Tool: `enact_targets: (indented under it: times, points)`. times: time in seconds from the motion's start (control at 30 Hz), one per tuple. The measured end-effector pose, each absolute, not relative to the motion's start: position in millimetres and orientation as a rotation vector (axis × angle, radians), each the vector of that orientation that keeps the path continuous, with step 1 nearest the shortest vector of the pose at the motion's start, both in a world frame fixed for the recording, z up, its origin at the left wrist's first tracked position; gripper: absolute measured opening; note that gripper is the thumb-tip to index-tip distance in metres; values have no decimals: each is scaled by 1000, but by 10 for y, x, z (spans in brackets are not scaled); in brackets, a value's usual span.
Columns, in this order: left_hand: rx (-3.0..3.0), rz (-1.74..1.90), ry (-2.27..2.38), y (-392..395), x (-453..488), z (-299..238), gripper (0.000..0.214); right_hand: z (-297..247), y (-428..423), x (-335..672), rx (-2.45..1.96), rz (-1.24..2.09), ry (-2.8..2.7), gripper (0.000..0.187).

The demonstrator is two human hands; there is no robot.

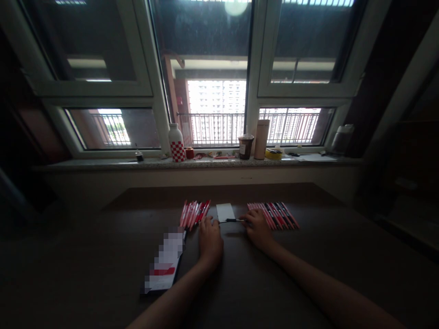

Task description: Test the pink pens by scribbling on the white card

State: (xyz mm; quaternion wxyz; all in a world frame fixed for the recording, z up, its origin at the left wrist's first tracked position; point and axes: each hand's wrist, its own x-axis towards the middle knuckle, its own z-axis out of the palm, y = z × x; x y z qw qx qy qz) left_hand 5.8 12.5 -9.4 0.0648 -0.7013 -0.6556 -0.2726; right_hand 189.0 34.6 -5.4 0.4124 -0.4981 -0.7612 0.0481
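Observation:
My left hand (210, 240) and my right hand (258, 228) rest on a dark table (308, 274) and together hold a thin dark pen (233, 220) stretched between them, each hand pinching one end. Just behind the pen lies a small white card (225, 211). A bunch of red and pink pens (194, 213) lies beside my left hand. A longer row of pink, red and dark pens (274, 214) lies beside my right hand.
A flat white and red box (164, 265) lies on the table to the left of my left arm. The windowsill behind holds a red-checked bottle (176, 142), a dark cup (246, 147), a tall tumbler (261, 139) and a yellow tape roll (273, 153).

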Motion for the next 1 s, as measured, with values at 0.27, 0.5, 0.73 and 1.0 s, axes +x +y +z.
enact_targets:
  times: [0.27, 0.5, 0.73, 1.0]
  points:
    - [-2103, -804, -1998, 134, 68, -93, 29, -46, 336, 1883, -1263, 101, -1917, 21]
    - [-2111, -818, -2009, 137, 68, -93, 27, -47, 334, 1880, -1261, 88, -1910, 21]
    - [-2151, -960, -1970, 131, 67, -77, 25, -31, 324, 1873, -1267, 90, -1909, 21]
    - [-2170, -991, -1951, 68, 91, 25, 26, -41, 337, 1873, -1276, 84, -1891, 20]
